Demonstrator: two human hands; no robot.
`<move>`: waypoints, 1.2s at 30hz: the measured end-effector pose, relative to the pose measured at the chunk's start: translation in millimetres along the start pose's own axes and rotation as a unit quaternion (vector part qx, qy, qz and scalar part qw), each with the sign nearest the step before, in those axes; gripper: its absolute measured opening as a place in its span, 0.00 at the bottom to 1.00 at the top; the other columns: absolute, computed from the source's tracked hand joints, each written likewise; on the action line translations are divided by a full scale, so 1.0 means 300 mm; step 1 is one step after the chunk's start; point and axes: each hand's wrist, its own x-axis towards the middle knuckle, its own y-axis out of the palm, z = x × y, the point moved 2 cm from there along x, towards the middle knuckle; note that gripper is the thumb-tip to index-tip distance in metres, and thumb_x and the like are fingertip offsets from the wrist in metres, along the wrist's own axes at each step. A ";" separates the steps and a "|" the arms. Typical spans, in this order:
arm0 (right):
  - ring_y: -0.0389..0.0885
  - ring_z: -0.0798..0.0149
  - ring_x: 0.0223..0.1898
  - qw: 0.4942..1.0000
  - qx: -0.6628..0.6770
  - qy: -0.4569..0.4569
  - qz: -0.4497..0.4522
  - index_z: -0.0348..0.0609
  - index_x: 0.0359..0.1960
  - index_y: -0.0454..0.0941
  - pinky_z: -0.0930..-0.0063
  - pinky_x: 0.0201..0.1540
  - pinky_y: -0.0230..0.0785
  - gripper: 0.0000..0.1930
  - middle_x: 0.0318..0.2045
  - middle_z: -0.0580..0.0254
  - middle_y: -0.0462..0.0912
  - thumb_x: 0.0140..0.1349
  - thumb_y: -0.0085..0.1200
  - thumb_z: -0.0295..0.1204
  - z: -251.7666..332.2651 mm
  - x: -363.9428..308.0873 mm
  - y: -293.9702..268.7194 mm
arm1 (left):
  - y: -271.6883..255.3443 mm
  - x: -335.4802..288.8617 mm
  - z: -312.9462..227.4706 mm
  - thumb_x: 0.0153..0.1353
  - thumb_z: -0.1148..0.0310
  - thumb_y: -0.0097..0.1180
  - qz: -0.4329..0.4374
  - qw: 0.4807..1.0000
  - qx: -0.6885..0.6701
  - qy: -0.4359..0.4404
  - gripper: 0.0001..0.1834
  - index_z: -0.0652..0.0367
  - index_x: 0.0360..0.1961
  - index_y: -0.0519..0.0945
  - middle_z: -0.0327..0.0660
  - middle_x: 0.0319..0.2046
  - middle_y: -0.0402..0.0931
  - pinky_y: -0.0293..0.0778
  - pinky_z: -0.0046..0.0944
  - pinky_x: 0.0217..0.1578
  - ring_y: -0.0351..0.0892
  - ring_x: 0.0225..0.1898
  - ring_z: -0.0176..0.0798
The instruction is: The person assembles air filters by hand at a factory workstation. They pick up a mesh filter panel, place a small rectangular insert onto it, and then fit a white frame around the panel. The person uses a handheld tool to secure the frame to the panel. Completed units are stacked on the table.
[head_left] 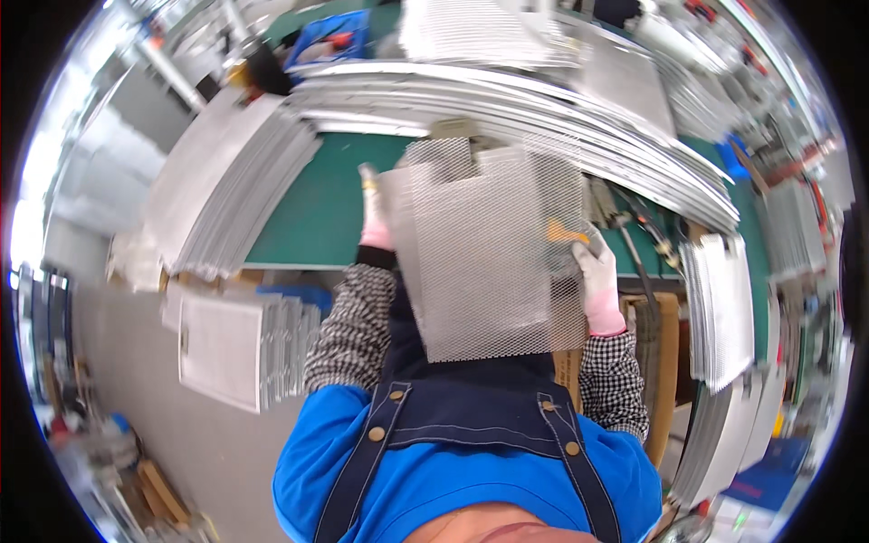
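Two or more silvery metal mesh sheets with a notched top edge are held upright in front of my body, above the near table edge. My left hand, in a white and pink glove, is closed on their left edge; its thumb points up and most fingers are hidden behind. My right hand, gloved alike, grips the right edge, where a more see-through mesh layer sticks out past the front one. An orange piece shows by the right fingertips; what it belongs to is unclear.
Long white metal strips lie across the green table. A tall stack of panels stands at left, more mesh sheets at right. Hand tools lie near my right hand. Framed panels stand on the floor at left.
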 end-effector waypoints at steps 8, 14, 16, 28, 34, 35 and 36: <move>0.84 0.66 0.50 0.993 0.008 0.077 0.084 0.27 0.69 0.67 0.72 0.55 0.78 0.24 0.54 0.55 0.84 0.71 0.45 0.18 -0.037 0.032 0.159 | 0.020 0.019 0.003 0.54 0.20 0.54 0.157 0.981 -0.106 -0.034 0.64 0.55 0.78 0.53 0.62 0.59 0.73 0.82 0.58 0.53 0.79 0.53 0.54; 0.85 0.67 0.48 0.995 0.012 0.071 0.073 0.26 0.68 0.67 0.74 0.52 0.79 0.24 0.52 0.55 0.84 0.70 0.45 0.18 -0.061 0.030 0.130 | 0.054 -0.005 0.001 0.58 0.17 0.41 0.153 0.984 -0.087 -0.014 0.60 0.59 0.75 0.59 0.59 0.56 0.74 0.81 0.55 0.54 0.79 0.53 0.51; 0.85 0.68 0.46 0.996 -0.016 0.058 0.068 0.27 0.68 0.68 0.75 0.50 0.80 0.24 0.51 0.55 0.84 0.70 0.45 0.18 -0.062 0.033 0.134 | 0.066 -0.010 -0.003 0.59 0.19 0.45 0.165 0.982 -0.095 -0.015 0.59 0.59 0.74 0.60 0.58 0.55 0.75 0.81 0.55 0.54 0.79 0.53 0.51; 0.83 0.60 0.52 0.899 -0.375 -0.225 0.026 0.38 0.76 0.59 0.68 0.54 0.76 0.40 0.55 0.47 0.82 0.62 0.63 0.24 -0.035 0.089 0.088 | 0.140 -0.048 -0.085 0.60 0.21 0.48 0.178 0.982 -0.043 0.046 0.61 0.62 0.78 0.55 0.59 0.55 0.76 0.81 0.55 0.55 0.80 0.52 0.54; 0.72 0.59 0.67 0.958 0.018 0.029 0.286 0.32 0.78 0.51 0.65 0.71 0.63 0.51 0.68 0.51 0.73 0.57 0.70 0.30 0.040 0.015 0.197 | 0.236 -0.147 -0.487 0.65 0.26 0.50 -0.040 0.933 0.188 0.305 0.55 0.65 0.74 0.61 0.57 0.65 0.71 0.75 0.52 0.62 0.76 0.61 0.55; 0.71 0.60 0.67 0.952 0.059 0.019 0.300 0.31 0.78 0.52 0.66 0.72 0.61 0.51 0.68 0.53 0.72 0.57 0.71 0.32 0.004 -0.004 0.235 | 0.235 -0.156 -0.535 0.65 0.28 0.51 -0.041 0.921 0.187 0.338 0.52 0.65 0.72 0.64 0.55 0.63 0.73 0.76 0.50 0.60 0.77 0.59 0.52; 0.69 0.60 0.69 0.959 0.003 -0.046 0.279 0.31 0.77 0.54 0.66 0.74 0.58 0.49 0.68 0.55 0.72 0.59 0.71 0.36 -0.017 -0.027 0.276 | 0.229 -0.173 -0.566 0.66 0.30 0.52 -0.034 0.913 0.185 0.362 0.49 0.65 0.69 0.66 0.53 0.61 0.74 0.77 0.49 0.58 0.79 0.56 0.50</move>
